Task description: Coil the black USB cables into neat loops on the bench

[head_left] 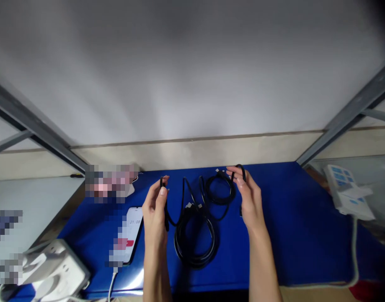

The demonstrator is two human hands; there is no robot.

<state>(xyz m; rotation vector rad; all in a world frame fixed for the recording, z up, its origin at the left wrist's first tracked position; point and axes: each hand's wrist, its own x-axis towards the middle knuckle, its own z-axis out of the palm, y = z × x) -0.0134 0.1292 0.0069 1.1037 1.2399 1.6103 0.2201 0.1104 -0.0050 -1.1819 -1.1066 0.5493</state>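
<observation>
My left hand (155,212) is raised over the blue mat (283,222), its thumb and fingers pinched on a strand of black cable (164,209). That strand sags to the right and joins a coiled black cable (195,241) lying on the mat between my forearms. My right hand (250,201) is pinched on a loop of black cable (241,170) beside a smaller coil (220,191) at the back of the mat. Small white connector ends show near the coils.
A phone (131,237) with a lit screen lies left of my left hand, a white lead plugged into its near end. White power strips sit at the lower left (54,268) and at the right (347,191). Grey metal frame bars slant at both sides.
</observation>
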